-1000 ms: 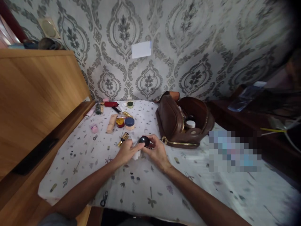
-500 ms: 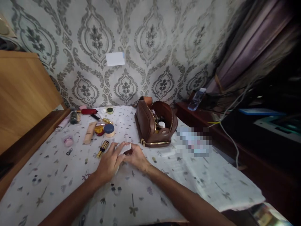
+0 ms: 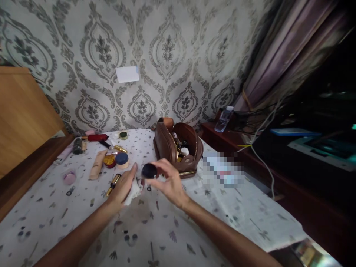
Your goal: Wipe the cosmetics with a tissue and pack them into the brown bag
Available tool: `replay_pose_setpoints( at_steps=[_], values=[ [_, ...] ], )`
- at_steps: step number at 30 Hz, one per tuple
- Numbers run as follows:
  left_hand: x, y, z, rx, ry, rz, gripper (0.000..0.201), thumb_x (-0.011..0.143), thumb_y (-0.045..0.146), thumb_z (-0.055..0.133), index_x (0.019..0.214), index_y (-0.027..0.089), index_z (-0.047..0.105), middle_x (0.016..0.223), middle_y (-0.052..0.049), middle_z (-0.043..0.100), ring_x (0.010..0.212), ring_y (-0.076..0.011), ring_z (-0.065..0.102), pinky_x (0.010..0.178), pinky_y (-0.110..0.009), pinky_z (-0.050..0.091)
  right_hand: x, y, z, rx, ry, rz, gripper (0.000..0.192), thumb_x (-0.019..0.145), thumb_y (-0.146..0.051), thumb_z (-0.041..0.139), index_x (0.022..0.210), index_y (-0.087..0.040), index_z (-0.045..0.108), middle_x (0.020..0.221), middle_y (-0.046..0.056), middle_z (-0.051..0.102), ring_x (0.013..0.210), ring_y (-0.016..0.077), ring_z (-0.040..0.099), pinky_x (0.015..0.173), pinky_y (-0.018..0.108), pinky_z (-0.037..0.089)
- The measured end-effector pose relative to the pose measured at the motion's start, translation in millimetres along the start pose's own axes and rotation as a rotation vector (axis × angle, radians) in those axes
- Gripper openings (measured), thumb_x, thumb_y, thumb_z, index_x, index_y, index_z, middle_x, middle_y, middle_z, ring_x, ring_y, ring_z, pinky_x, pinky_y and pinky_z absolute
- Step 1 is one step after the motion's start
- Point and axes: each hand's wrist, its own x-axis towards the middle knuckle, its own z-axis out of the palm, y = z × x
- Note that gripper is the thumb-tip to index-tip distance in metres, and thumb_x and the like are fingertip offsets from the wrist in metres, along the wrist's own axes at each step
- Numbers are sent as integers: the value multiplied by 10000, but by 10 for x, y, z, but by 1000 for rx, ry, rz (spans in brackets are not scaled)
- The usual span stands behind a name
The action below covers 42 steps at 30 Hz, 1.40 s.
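Note:
My right hand [image 3: 171, 184] grips a small round container with a glossy dark top [image 3: 149, 171] between thumb and fingers, above the cloth. Bunched in my left hand [image 3: 124, 188] is a white tissue [image 3: 134, 193], close beside the container. Just left of that hand lies a gold-and-black lipstick tube [image 3: 113, 184]. Behind it stand a blue-lidded jar [image 3: 122, 160], an amber-and-red jar [image 3: 109, 161] and a beige squeeze tube [image 3: 97, 165]. Beyond my right hand sits an unzipped brown leather bag [image 3: 164, 142] with several cosmetics inside, including a white-capped item [image 3: 184, 151].
A patterned white cloth [image 3: 155, 237] covers the table. At the back left lie a red handled item [image 3: 97, 137], a dark bottle [image 3: 78, 146] and a pink round case [image 3: 69, 177]. A clear bottle [image 3: 224, 119] stands on the dark red ledge to the right, near cables.
My hands have moved apart; the dark-topped container now shows in my right hand and the tissue in my left. The whole view has shifted slightly.

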Motion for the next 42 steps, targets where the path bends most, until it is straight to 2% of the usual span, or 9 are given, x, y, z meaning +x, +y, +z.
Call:
replay_pose_setpoints(
  at_steps=[2,7,10,14,19,24,29,34,42],
  values=[
    [88,224,120,150,-129,136,542,876,667,456,689,168,554,590,1,548,509,-129,502,499,-233,396,170,-122,-249,8,114,28,435,713,-481,790,1037,-217,668,975,46,635,875,181,596,788,326,495],
    [426,765,485,855,-289,756,345,985,383,367,928,196,651,746,-21,613,702,-158,579,672,-241,421,726,-190,-798,35,293,76,442,667,-470,801,943,-192,597,915,22,656,868,173,625,828,330,520],
    [603,915,713,1200,-332,870,277,974,327,428,1133,259,644,862,-30,659,761,-184,627,734,-271,449,944,-62,-927,182,261,181,467,615,-446,830,896,-189,559,855,4,636,804,157,633,798,336,548],
    [698,896,825,1461,-325,902,259,983,344,439,1105,254,649,855,-35,645,734,-198,640,699,-283,477,1049,78,-953,238,212,309,430,596,-345,849,863,-179,556,798,-9,612,758,139,620,763,326,561],
    [742,636,665,1332,-258,1050,352,1025,332,330,1278,237,556,932,-47,621,774,-182,636,679,-264,496,1095,133,-1054,229,148,327,323,663,-277,811,832,-170,557,773,1,622,733,139,621,727,310,548],
    [801,436,614,1217,-230,1107,370,1033,299,316,1331,204,512,959,-59,614,828,-175,625,706,-254,490,1097,339,-1171,-49,40,301,284,646,-241,800,826,-174,591,711,-19,628,673,135,589,627,259,482],
    [831,425,660,1156,-246,1146,350,1027,257,335,1308,164,522,917,-62,599,815,-168,599,718,-253,470,1139,405,-1191,-419,-261,137,216,592,-195,808,742,-172,655,676,-38,620,683,124,557,627,222,417],
    [858,443,660,1123,-257,1217,321,1016,234,361,1263,140,542,866,-51,557,745,-162,566,659,-250,448,1204,194,-1141,-836,-587,186,204,644,-246,756,808,-136,707,762,24,673,725,171,604,592,229,384],
    [892,444,675,1135,-275,1240,301,1020,229,364,1278,177,511,896,-44,552,761,-150,571,668,-240,450,1286,63,-1038,-934,-916,177,280,708,-180,701,961,-63,715,909,92,711,829,192,640,659,219,449]
  ],
)
